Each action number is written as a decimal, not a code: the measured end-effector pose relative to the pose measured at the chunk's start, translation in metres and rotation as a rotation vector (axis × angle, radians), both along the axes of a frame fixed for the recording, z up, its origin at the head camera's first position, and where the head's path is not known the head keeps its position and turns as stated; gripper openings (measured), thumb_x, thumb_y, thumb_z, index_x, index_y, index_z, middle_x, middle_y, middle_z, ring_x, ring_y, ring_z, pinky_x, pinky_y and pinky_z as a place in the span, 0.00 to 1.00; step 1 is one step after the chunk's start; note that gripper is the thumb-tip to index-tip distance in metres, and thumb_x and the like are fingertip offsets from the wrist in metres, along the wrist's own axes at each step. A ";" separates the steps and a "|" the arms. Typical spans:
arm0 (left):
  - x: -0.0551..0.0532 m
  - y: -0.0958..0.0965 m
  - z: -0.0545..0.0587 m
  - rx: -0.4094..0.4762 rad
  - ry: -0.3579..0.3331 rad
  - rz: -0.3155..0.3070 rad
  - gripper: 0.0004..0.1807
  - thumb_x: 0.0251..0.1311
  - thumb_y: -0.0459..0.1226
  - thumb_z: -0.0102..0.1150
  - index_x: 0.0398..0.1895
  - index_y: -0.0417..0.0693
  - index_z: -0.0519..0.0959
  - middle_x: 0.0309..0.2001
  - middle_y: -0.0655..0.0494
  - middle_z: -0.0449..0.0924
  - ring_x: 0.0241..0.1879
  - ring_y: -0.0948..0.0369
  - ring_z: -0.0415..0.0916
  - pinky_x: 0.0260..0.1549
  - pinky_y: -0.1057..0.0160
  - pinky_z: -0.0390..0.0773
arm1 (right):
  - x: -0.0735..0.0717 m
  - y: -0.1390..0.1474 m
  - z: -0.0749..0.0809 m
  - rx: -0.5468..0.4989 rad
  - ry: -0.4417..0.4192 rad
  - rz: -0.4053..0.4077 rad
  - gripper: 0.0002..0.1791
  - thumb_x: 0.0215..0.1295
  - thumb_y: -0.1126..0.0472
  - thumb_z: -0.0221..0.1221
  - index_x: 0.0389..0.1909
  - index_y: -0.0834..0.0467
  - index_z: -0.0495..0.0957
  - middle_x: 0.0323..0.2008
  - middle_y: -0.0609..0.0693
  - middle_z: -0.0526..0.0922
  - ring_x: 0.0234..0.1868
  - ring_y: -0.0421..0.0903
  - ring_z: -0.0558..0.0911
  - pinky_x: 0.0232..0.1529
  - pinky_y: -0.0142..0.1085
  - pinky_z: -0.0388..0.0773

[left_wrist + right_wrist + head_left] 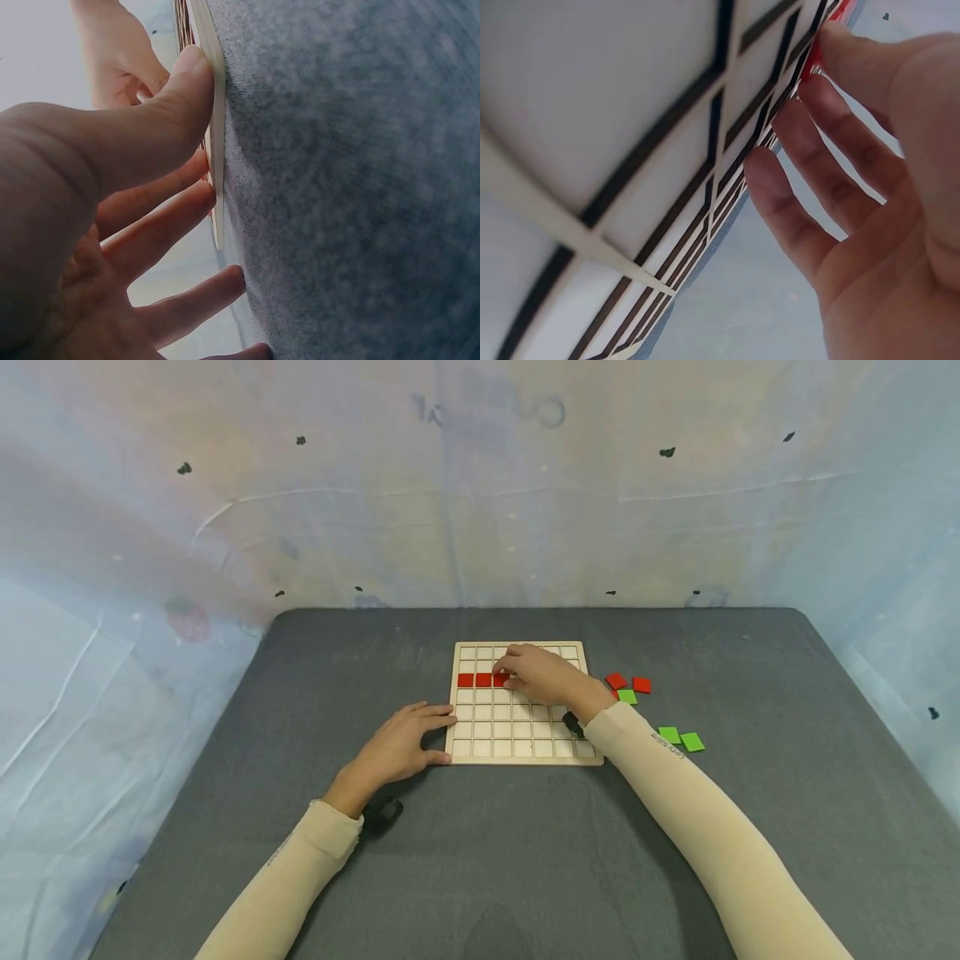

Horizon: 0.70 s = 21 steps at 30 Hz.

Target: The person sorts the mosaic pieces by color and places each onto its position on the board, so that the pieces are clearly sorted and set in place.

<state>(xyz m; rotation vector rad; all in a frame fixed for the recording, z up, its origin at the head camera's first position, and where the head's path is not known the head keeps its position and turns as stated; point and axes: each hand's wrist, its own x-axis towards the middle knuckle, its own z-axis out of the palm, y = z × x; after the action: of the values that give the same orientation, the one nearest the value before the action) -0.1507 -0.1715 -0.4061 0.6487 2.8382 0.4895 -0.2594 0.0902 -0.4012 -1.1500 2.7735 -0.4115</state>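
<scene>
A square wooden grid board (525,761) lies on the grey table. In one of its upper rows, two red square tiles (475,680) sit side by side at the left end, and a third red tile (500,680) is at the cell beside them. My right hand (546,675) reaches over the board and pinches this third tile between thumb and fingertips; red shows at the thumb in the right wrist view. My left hand (402,742) rests at the board's left edge, thumb and fingers spread, with the thumb and some fingertips touching the rim.
Right of the board lie loose red tiles (642,685), one partly covered by a green tile (627,697). Two more green tiles (692,742) lie nearer, beside the right forearm. A pale patterned curtain (480,527) stands behind the table (480,860).
</scene>
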 end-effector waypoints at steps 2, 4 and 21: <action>0.000 0.000 0.000 -0.001 -0.001 0.002 0.37 0.55 0.49 0.72 0.69 0.52 0.73 0.74 0.55 0.66 0.74 0.42 0.58 0.71 0.38 0.61 | 0.000 -0.001 0.000 0.008 0.006 -0.002 0.18 0.71 0.58 0.61 0.60 0.55 0.79 0.53 0.53 0.80 0.53 0.49 0.80 0.58 0.42 0.79; 0.000 0.000 -0.001 -0.002 0.000 0.003 0.37 0.55 0.49 0.72 0.69 0.52 0.73 0.74 0.56 0.66 0.74 0.42 0.58 0.71 0.38 0.61 | 0.000 -0.001 0.001 0.011 0.009 -0.003 0.18 0.71 0.58 0.61 0.60 0.55 0.79 0.52 0.53 0.80 0.53 0.50 0.80 0.57 0.42 0.79; -0.001 -0.002 -0.003 0.002 0.010 -0.006 0.37 0.56 0.49 0.71 0.70 0.52 0.72 0.74 0.56 0.65 0.75 0.42 0.58 0.72 0.38 0.60 | -0.002 0.018 0.010 -0.096 -0.140 -0.088 0.20 0.74 0.52 0.57 0.63 0.52 0.77 0.53 0.50 0.77 0.48 0.48 0.80 0.52 0.45 0.80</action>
<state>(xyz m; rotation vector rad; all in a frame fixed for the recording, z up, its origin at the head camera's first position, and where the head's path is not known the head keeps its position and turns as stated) -0.1517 -0.1739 -0.4087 0.6610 2.8449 0.4893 -0.2614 0.1082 -0.3912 -0.9789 2.7158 -0.6156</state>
